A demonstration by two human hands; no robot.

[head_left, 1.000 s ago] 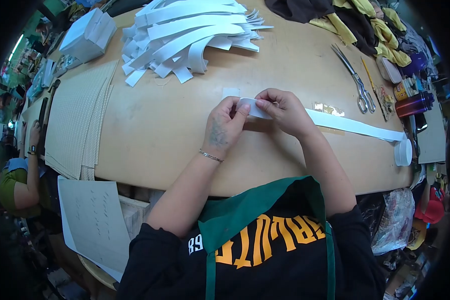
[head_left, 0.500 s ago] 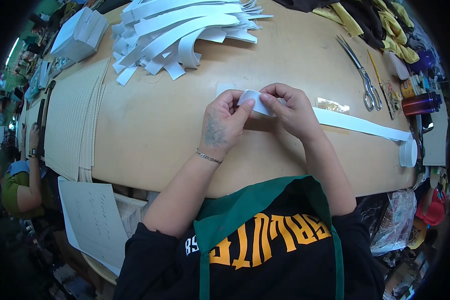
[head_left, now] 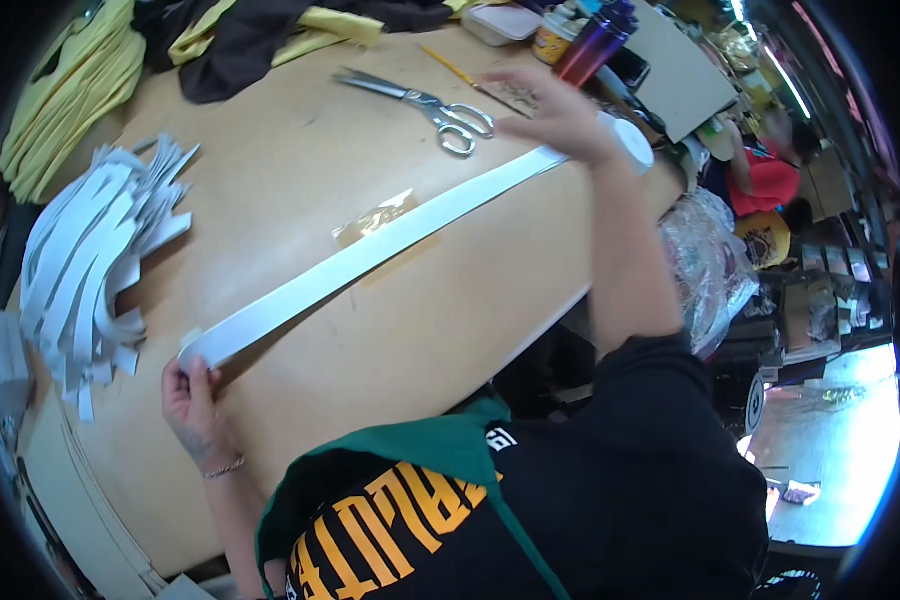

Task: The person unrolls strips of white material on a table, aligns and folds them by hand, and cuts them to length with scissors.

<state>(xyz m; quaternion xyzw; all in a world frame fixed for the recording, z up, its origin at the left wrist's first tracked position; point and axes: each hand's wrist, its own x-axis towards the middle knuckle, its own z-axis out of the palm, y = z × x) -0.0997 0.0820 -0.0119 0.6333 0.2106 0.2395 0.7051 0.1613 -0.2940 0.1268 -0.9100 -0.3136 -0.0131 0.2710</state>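
My left hand (head_left: 196, 405) pinches the near end of a long white strip (head_left: 370, 248) between thumb and fingers. The strip runs flat and diagonally over the table (head_left: 420, 350) to a white roll (head_left: 633, 146) at the right edge. Above the strip's far part, my right hand (head_left: 555, 115) is blurred, with its fingers spread and nothing visible in it. Metal scissors (head_left: 420, 103) lie just left of my right hand. A clear tape piece (head_left: 375, 218) is stuck beside the strip's middle.
A heap of cut white strips (head_left: 90, 260) is at left. Yellow and dark cloth (head_left: 240, 45) lies along the far edge. A yellow pencil (head_left: 450, 66), a jar (head_left: 554, 40) and a purple bottle (head_left: 595, 42) stand or lie near the scissors. A person in red (head_left: 770, 180) is at right.
The view has turned to the right. My right hand has let go of the strip's end and moved out toward the roll, fingers opened. My left hand still holds the end.
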